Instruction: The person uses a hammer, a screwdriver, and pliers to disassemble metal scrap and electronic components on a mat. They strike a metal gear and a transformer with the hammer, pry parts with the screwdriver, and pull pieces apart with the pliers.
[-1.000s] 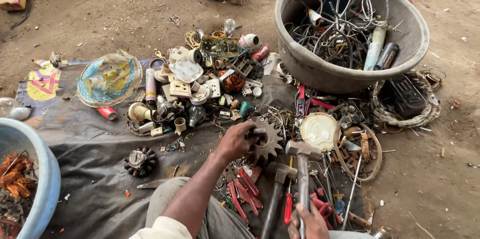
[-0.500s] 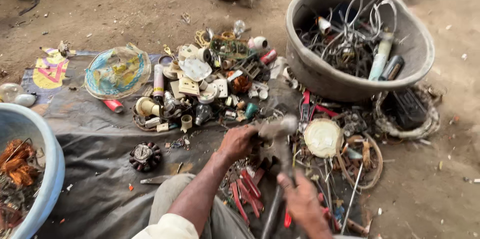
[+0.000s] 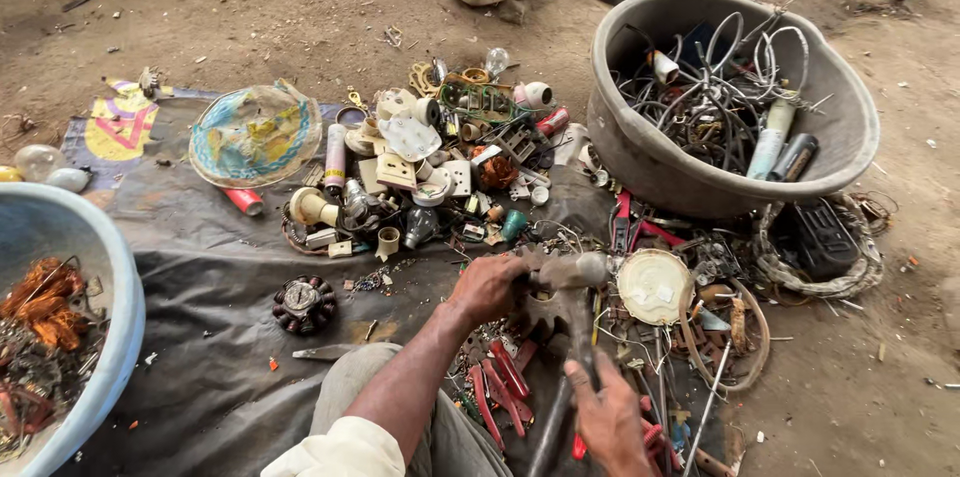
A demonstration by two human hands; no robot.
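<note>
On the dark tarp, we work beside a grey tub of wires.
Our left hand, arm stretched forward, grips a gear; our right hand clasps the hammer, whose head sits over it.

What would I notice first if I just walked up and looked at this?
Probably the two hands in the middle at the bottom: the right hand grips a hammer over the part that the left hand holds down. Next, the big grey tub of tangled wires at upper right, and the heap of small scrap parts on the dark sheet.
</note>
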